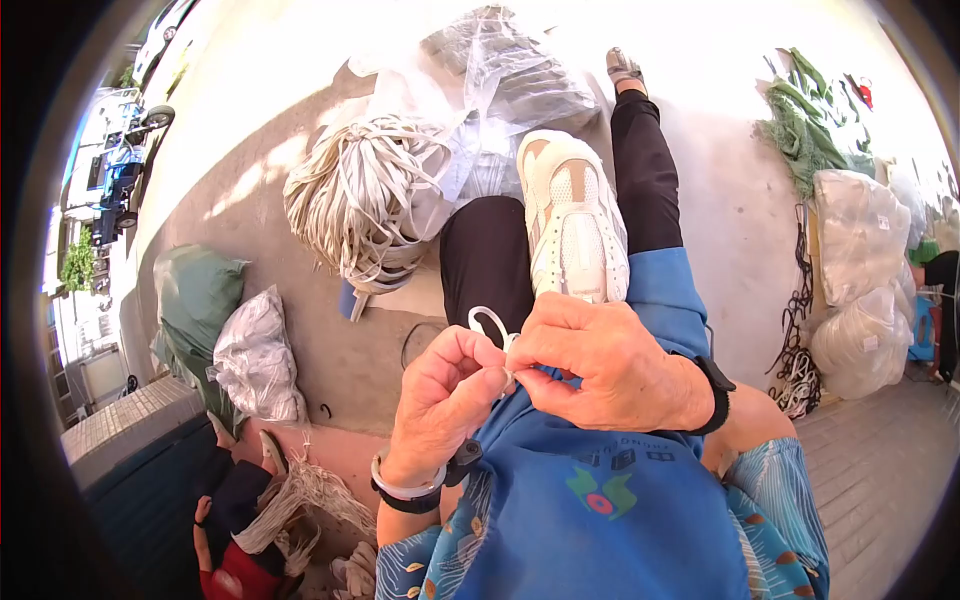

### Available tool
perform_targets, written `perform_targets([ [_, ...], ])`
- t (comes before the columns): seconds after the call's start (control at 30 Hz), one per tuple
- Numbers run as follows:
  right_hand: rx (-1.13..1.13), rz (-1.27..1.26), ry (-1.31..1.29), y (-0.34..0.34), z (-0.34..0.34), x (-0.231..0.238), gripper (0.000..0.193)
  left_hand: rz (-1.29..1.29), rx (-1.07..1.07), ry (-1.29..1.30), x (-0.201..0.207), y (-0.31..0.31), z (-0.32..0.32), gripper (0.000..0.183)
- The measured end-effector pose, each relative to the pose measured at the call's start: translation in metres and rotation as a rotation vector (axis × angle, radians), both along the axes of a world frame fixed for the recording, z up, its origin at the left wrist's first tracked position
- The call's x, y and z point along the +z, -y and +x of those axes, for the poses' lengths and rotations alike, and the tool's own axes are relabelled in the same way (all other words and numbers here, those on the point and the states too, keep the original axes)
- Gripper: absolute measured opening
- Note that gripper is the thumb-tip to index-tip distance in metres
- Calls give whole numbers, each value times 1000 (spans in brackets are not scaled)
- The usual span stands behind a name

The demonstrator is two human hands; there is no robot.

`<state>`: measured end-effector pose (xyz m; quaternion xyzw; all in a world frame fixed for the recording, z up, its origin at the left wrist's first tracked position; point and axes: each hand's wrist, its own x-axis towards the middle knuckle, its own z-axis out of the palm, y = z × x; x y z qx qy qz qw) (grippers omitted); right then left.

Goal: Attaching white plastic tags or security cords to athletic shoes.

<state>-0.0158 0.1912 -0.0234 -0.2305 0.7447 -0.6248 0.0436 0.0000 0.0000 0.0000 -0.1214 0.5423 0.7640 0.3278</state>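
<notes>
A white shoelace (508, 341) is pinched between my two hands above my blue apron (600, 525), with a small loop rising from the fingers. My left hand (440, 395) grips it between thumb and forefinger. Close against it, my right hand (610, 362) has its thumb and fingertips closed on the same lace. Just beyond the hands, a beige and white sneaker (572, 225) lies along my thighs, toe pointing away. No lace is visible across its front, and its heel end is partly hidden by my right hand.
Ahead to the left stands a large bundle of pale laces (360, 190), with clear plastic bags (530, 80) behind it. White sacks (860, 240) and green netting (800, 130) sit at right. At left are a green sack (195, 295) and a person in red (245, 575) beside more laces.
</notes>
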Motion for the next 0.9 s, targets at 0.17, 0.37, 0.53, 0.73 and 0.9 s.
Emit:
perform_targets([
  [0.17, 51, -8, -54, -12, -10, -1, 14, -32, 90, 5, 6, -20, 4, 10],
  [0.37, 146, -210, 390, -14, -21, 9, 4, -57, 244, -203, 8, -38, 16, 10],
  [0.53, 71, -130, 183, -2, -7, 9, 6, 87, 266, -107, 6, -25, 26, 11],
  [0.73, 53, -137, 50, 9, 4, 12, 8, 69, 250, -151, 9, -10, 34, 12],
  [0.9, 85, -125, 56, 19, 5, 17, 12, 125, 237, -165, 9, 4, 34, 12],
])
